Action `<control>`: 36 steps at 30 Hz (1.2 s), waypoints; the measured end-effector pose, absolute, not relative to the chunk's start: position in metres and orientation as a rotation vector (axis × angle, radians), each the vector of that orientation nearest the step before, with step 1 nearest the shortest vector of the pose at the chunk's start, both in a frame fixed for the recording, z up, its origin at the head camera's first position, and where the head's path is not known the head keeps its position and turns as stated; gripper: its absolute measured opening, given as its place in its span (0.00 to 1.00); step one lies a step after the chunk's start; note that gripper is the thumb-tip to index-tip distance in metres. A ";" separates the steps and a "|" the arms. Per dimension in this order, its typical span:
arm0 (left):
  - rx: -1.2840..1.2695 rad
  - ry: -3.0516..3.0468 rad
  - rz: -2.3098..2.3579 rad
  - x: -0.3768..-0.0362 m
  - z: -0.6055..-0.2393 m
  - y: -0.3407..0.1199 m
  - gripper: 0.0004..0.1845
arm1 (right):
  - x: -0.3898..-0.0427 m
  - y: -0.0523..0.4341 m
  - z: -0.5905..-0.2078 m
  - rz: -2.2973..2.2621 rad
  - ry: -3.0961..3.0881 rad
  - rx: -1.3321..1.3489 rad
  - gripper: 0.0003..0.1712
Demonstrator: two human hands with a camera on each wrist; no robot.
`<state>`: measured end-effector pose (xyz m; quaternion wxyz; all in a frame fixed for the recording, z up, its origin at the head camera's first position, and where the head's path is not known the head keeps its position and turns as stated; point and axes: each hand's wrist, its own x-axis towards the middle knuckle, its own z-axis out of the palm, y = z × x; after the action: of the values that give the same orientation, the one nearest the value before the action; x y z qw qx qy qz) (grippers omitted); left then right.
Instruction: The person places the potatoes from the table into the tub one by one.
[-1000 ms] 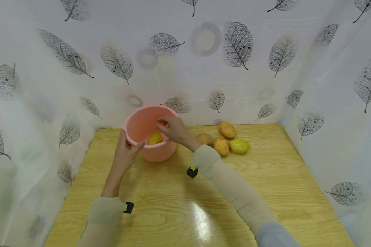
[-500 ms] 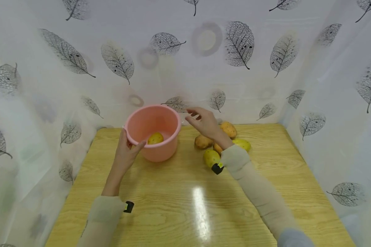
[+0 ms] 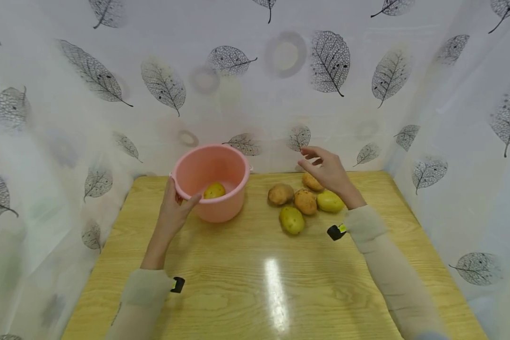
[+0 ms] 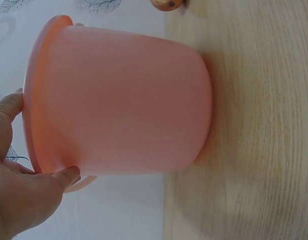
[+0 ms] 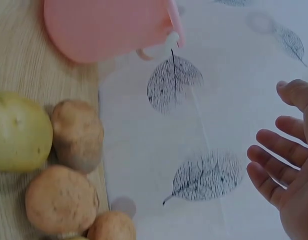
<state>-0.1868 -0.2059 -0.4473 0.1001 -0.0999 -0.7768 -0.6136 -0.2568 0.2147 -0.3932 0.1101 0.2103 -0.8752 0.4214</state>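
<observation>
the left hand [image 3: 173, 215] is gripping the near left rim of the round pink plastic bucket [image 3: 218, 210], with the thumb hooked over the edge and the fingers lying against the outer wall; the left wrist view is showing the same hold, the thumb and a fingertip pressing the rim on either side. the bucket is standing upright on the light wooden table [image 3: 255, 288], toward its far left part, close to the white leaf-printed curtain [image 3: 238, 85] that is hanging behind and beside the table. one small yellow potato [image 3: 214, 190] is lying on the bucket's floor.

the right hand [image 3: 327, 171] is hovering empty above the far end of the loose pile, its fingers relaxed and slightly spread, holding nothing and touching nothing; the right wrist view is showing the open palm against the curtain. under and beside it the potatoes are lying on the table to the right of the bucket, apart from it: a brown round potato [image 3: 280, 193], a tan speckled potato [image 3: 305, 201], a yellow-green smooth potato [image 3: 330, 201], a greenish-yellow potato [image 3: 292, 219] nearest the person, and an orange-brown potato [image 3: 311, 182] partly hidden behind the right hand. the middle ones are touching each other.

both forearms are wearing pale beige sleeves [image 3: 146, 288], each with a small black clip at the wrist.
</observation>
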 end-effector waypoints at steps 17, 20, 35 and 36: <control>-0.287 -2.295 -1.836 -0.185 -0.448 -0.208 0.53 | -0.238 0.299 -0.411 1.150 -2.649 0.411 0.28; -0.280 -2.302 -1.827 -0.186 -0.448 -0.208 0.53 | -0.235 0.309 -0.416 1.138 -2.666 0.393 0.28; -0.270 -2.313 -1.797 -0.185 -0.447 -0.207 0.52 | -0.234 0.335 -0.452 1.083 -2.826 0.341 0.33; -0.276 -2.312 -1.797 -0.185 -0.448 -0.207 0.52 | -0.234 0.336 -0.455 1.088 -2.845 0.341 0.34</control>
<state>-0.1853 -0.2069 -0.4475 0.0999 -0.0934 -0.7821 -0.6080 -0.2339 0.3359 -0.4550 0.0383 0.1111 -0.9275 0.3548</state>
